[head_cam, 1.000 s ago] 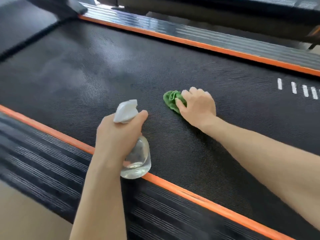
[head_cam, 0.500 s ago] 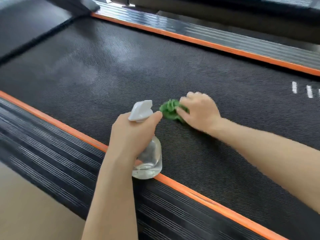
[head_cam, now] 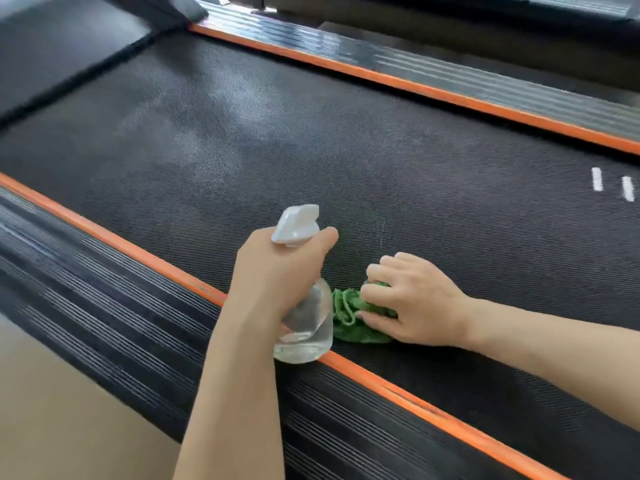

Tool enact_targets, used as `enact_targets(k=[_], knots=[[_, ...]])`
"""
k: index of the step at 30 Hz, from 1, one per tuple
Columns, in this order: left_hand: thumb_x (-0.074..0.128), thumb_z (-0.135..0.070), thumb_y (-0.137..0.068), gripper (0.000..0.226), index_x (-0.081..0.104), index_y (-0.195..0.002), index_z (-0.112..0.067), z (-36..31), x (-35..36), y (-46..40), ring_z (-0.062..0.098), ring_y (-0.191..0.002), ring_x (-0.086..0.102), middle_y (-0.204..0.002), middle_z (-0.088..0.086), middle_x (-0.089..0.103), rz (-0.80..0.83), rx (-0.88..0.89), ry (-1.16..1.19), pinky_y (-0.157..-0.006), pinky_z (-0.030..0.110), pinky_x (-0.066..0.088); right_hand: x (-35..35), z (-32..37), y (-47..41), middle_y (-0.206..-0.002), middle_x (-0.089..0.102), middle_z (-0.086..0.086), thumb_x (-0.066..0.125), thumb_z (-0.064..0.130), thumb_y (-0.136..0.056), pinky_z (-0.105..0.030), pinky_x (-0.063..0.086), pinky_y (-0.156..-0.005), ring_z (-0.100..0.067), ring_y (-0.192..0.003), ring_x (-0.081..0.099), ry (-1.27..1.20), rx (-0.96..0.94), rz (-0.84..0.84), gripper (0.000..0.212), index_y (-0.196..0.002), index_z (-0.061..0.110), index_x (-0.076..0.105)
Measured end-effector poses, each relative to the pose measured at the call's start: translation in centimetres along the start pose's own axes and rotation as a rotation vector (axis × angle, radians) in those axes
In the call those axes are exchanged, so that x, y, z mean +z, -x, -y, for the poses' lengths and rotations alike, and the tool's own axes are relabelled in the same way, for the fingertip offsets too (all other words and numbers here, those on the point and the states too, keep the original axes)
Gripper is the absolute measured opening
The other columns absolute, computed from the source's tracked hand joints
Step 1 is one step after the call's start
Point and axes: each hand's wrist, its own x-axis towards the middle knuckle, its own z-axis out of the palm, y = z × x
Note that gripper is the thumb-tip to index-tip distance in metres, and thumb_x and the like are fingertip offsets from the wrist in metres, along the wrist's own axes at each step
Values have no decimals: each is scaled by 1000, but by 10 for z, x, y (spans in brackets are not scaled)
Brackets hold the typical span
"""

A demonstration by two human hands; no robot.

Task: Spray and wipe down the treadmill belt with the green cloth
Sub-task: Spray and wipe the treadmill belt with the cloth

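Green cloth bunched under right hand, fingers curled on it, lower centre of treadmill belt; spray bottle gripped in left hand.

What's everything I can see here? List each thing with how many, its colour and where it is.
belt: one, black, across the middle, hazy pale patches at its far left
marks: two, white, on the belt at far right
stripes: two, orange, along each edge of the belt
side rails: two, black and ribbed, outside the stripes
floor: tan, bottom left
cloth: one, green, bunched on the belt near the near stripe
bottle: one, clear with white spray head, over the near stripe
left hand: grips the bottle
right hand: grips the cloth
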Motion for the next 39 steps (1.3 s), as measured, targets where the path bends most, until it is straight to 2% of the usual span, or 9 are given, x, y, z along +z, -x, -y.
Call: enact_targets(k=[2, 6, 8, 14, 20, 25, 29, 34, 39], knots=[[76, -56, -70, 48, 75, -83, -11, 1, 0, -3, 28, -91, 77, -81, 5, 79, -11, -12, 4, -92, 52, 61, 8, -23, -14, -81, 54, -2, 53, 44, -97, -37, 41, -68, -23, -74, 50, 30, 27, -48, 33, -79, 18, 58], [74, -61, -63, 35, 75, -81, -31, 4, -3, -2, 27, -90, 77, -80, 2, 79, -28, -13, 20, -90, 53, 62, 4, -98, -25, -82, 59, -10, 41, 49, -97, -43, 48, -71, -35, -78, 59, 165, 588, -99, 44, -86, 12, 62], [74, -59, -68, 31, 74, -80, -30, 6, -8, -3, 29, -88, 78, -78, 2, 79, -48, -14, 7, -86, 52, 63, 8, -104, -24, -85, 60, -10, 42, 48, -98, -43, 47, -73, -35, -79, 58, 201, 708, -82, 42, -91, 11, 62], [70, -61, -77, 46, 73, -73, -15, 7, -20, -2, 33, -91, 73, -82, 8, 77, -144, -29, -27, -93, 54, 58, 11, -43, 25, -76, 49, 0, 47, 46, -94, -40, 42, -65, -27, -69, 49, 135, 607, -165, 36, -82, 15, 58], [70, -53, -83, 42, 66, -61, -18, 13, -42, 5, 32, -77, 71, -58, 1, 68, -291, -59, -36, -86, 48, 60, 3, -17, 49, -74, 44, 4, 48, 46, -93, -39, 41, -63, -23, -67, 46, 121, 576, -156, 34, -79, 16, 57], [68, -54, -83, 41, 71, -72, -15, 16, -56, 10, 32, -82, 72, -70, 8, 73, -317, -91, -75, -88, 48, 59, 1, -16, 46, -74, 44, 4, 48, 45, -92, -38, 38, -62, -24, -66, 47, 132, 569, -177, 35, -79, 14, 58], [66, -55, -84, 39, 71, -76, -17, 22, -71, 9, 30, -86, 69, -80, 4, 73, -340, -115, -149, -89, 47, 57, 1, -15, 46, -73, 46, 2, 48, 45, -92, -40, 40, -63, -26, -66, 48, 125, 583, -185, 37, -77, 14, 58], [64, -54, -81, 40, 72, -76, -16, 31, -87, 7, 28, -81, 69, -76, 3, 72, -281, -158, -217, -88, 47, 59, 0, -14, 42, -73, 46, 3, 48, 45, -91, -40, 41, -63, -26, -66, 49, 136, 603, -167, 37, -77, 14, 59], [67, -51, -86, 37, 66, -69, -17, 34, -102, 8, 29, -82, 67, -74, 4, 69, -348, -123, -182, -84, 45, 56, -1, -14, 39, -73, 44, 4, 46, 46, -92, -38, 39, -62, -25, -66, 46, 126, 598, -152, 40, -75, 12, 60]])
